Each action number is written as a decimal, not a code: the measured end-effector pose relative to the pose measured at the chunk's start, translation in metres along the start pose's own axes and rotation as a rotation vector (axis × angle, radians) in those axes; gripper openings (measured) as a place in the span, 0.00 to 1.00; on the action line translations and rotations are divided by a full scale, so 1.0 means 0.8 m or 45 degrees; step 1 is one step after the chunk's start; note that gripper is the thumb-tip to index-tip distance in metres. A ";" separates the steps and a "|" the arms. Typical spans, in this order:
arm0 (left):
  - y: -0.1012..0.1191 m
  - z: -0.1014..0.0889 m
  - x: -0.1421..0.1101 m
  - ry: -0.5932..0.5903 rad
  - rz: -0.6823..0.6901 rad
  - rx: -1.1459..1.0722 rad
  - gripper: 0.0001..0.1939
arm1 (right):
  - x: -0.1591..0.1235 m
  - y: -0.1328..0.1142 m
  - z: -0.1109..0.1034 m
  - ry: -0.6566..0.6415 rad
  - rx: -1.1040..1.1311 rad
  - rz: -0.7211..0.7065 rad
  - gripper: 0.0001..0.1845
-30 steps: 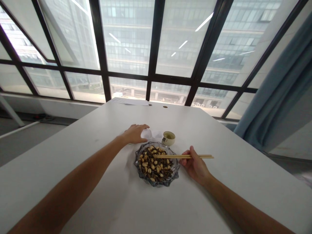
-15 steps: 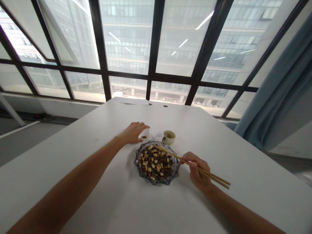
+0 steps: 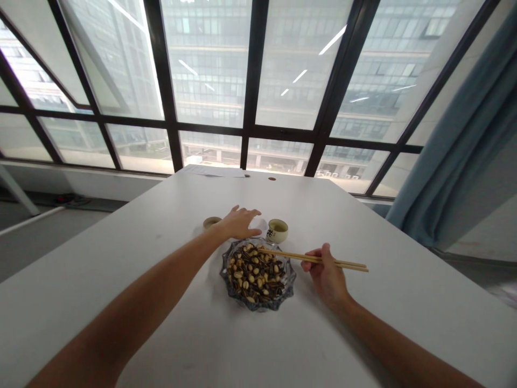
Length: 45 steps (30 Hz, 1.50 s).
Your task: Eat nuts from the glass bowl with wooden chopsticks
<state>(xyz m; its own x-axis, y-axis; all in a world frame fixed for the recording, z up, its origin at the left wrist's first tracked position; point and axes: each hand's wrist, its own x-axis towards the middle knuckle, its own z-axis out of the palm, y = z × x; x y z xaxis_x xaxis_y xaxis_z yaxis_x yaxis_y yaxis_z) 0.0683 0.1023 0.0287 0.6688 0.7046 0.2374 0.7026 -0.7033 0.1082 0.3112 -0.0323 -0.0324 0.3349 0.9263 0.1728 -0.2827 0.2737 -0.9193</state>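
My left hand (image 3: 241, 223) reaches across behind the glass bowl, its fingers spread around a small white dish (image 3: 260, 225). I cannot tell whether they touch the dish. The scalloped glass bowl (image 3: 290, 286) holds a mix of dark seeds and pale nuts (image 3: 254, 272). In my right hand (image 3: 328, 275) is a pair of wooden chopsticks (image 3: 297, 255), tips resting at the bowl's far side among the seeds. Just right of the white dish stands a cream cup (image 3: 278, 231) with dark lettering. Another cup (image 3: 211, 221) shows partly behind my left wrist.
The white table (image 3: 181, 323) stretches to a wall of dark-framed windows (image 3: 216, 70). Papers (image 3: 210, 171) lie at its far edge, near two round holes. A blue curtain (image 3: 452, 145) hangs on the right.
My left hand has shifted right, from a white dish with reddish bits to the other white dish, uncovering a cup on the left. The chopsticks in my right hand have tilted flatter.
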 end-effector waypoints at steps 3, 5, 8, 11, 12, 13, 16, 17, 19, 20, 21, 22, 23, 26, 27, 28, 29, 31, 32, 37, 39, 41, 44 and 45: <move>0.005 0.002 0.004 0.049 0.103 0.012 0.29 | 0.003 0.001 -0.003 0.027 0.022 -0.005 0.31; 0.005 -0.002 0.001 0.134 0.222 0.049 0.28 | 0.003 0.001 -0.003 0.032 0.017 -0.037 0.31; 0.004 -0.012 -0.005 0.218 0.391 0.110 0.28 | 0.001 0.001 -0.002 0.044 0.022 -0.063 0.31; 0.004 -0.016 -0.009 0.234 0.406 0.102 0.28 | 0.001 0.000 0.000 0.048 0.028 -0.049 0.31; 0.003 -0.016 -0.009 0.232 0.377 0.089 0.28 | 0.001 -0.001 0.000 0.050 0.030 -0.046 0.31; 0.003 -0.015 -0.009 0.228 0.344 0.077 0.28 | 0.001 -0.001 0.000 0.052 0.032 -0.044 0.31; 0.000 -0.010 -0.007 0.227 0.262 0.055 0.28 | 0.000 0.000 0.001 0.045 0.033 -0.052 0.31; -0.001 -0.009 -0.006 0.235 0.234 0.053 0.28 | 0.000 0.000 0.001 0.041 0.031 -0.060 0.31; -0.004 -0.006 -0.004 0.215 0.156 0.050 0.29 | 0.001 0.001 0.000 0.032 0.029 -0.077 0.31; -0.006 -0.005 -0.003 0.174 0.100 0.043 0.30 | 0.001 0.001 0.000 0.028 0.030 -0.079 0.31; -0.007 -0.005 -0.001 0.115 0.039 0.032 0.31 | 0.002 0.002 0.000 0.023 0.033 -0.077 0.31; -0.007 -0.004 0.001 0.047 -0.015 0.018 0.33 | 0.002 0.002 0.000 0.019 0.037 -0.069 0.31; -0.006 -0.004 0.003 -0.016 -0.057 0.003 0.34 | 0.002 0.002 0.000 0.019 0.041 -0.061 0.31; 0.005 -0.004 0.014 -0.084 -0.083 -0.040 0.35 | 0.003 0.003 0.001 0.047 0.053 -0.050 0.31; 0.011 -0.003 0.019 -0.082 -0.064 -0.054 0.35 | 0.003 0.002 0.001 0.059 0.056 -0.052 0.31; 0.018 -0.002 0.024 -0.079 -0.040 -0.069 0.35 | 0.003 0.002 0.001 0.067 0.059 -0.058 0.31; 0.024 -0.001 0.030 -0.082 -0.014 -0.078 0.35 | 0.004 0.001 0.001 0.073 0.064 -0.069 0.31; 0.036 0.004 0.042 -0.107 0.036 -0.075 0.36 | 0.007 -0.002 0.000 0.093 0.077 -0.109 0.31; 0.040 0.006 0.047 -0.128 0.056 -0.065 0.36 | 0.009 -0.005 -0.002 0.107 0.085 -0.135 0.30; 0.044 0.015 0.064 -0.177 0.126 -0.084 0.36 | 0.020 -0.023 -0.015 0.167 0.018 -0.347 0.30; 0.043 0.017 0.065 -0.120 0.178 -0.131 0.38 | 0.022 -0.031 -0.022 0.144 -0.190 -0.537 0.30; 0.044 0.018 0.064 -0.054 0.254 -0.154 0.40 | 0.021 -0.036 -0.029 0.032 -0.463 -0.783 0.29; 0.047 0.019 0.060 0.005 0.355 -0.144 0.40 | 0.018 -0.038 -0.036 -0.216 -0.710 -1.098 0.23; 0.048 0.019 0.059 0.014 0.377 -0.135 0.40 | 0.017 -0.037 -0.037 -0.274 -0.740 -1.167 0.22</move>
<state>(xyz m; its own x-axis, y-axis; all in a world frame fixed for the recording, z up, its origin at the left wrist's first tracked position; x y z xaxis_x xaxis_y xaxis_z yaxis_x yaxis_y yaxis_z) 0.1306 0.1101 0.0296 0.8373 0.4671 0.2841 0.4481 -0.8841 0.1328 0.3506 -0.0351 -0.0129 0.0223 0.4759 0.8792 0.4767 0.7679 -0.4278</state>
